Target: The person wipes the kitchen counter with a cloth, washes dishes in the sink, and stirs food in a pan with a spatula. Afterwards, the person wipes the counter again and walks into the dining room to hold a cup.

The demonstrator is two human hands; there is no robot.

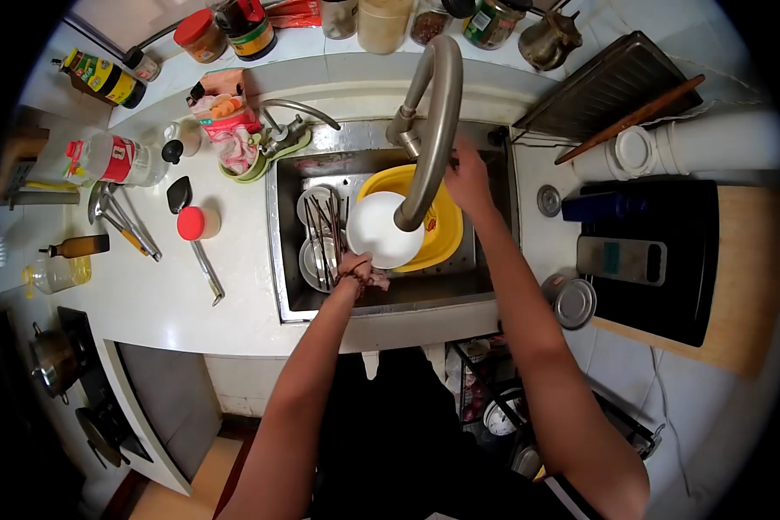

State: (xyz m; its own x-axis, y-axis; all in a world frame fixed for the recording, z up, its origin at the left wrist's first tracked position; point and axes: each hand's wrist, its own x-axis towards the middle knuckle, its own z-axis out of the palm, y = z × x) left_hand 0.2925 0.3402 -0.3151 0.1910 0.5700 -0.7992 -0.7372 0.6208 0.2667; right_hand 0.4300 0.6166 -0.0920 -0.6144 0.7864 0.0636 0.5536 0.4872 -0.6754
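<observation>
My left hand [355, 266] is closed at the near-left rim of a white bowl [375, 230], which is tilted over the yellow basin [447, 227] in the sink. A pinkish cloth [378, 280] bunches beside the fingers. Just left of that hand, several brown chopsticks [321, 232] lie across stacked dishes [308, 260]. My right hand [468, 179] is raised at the right of the curved faucet [445, 108], close to its base. Its fingers are blurred, and whether they touch the faucet lever cannot be made out.
The metal sink [277, 277] is set into a white counter. Jars [383, 24] line the back ledge. Left of the sink stand a red-lidded jar [198, 224] and a green-rimmed holder [243, 165]. A can [570, 301] and a phone [622, 261] are at the right.
</observation>
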